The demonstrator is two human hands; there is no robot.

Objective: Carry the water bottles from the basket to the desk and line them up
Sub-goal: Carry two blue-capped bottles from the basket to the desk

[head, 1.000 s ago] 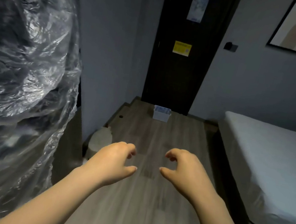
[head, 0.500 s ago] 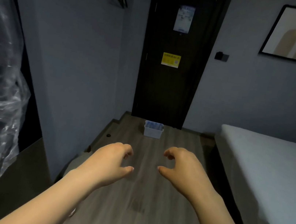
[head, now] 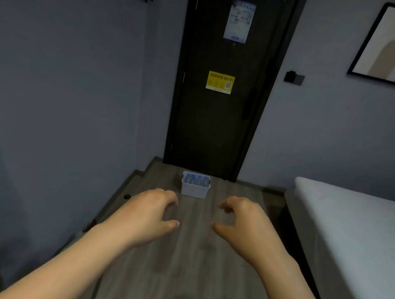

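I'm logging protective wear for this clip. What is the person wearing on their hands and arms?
Nothing shows: the left hand and right hand are bare, with no gloves or rings visible. Both forearms are bare down to the frame's edge, with no sleeve, watch or bracelet in view.

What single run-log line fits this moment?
left hand: empty | right hand: empty | basket: on floor by door | bottles: inside basket
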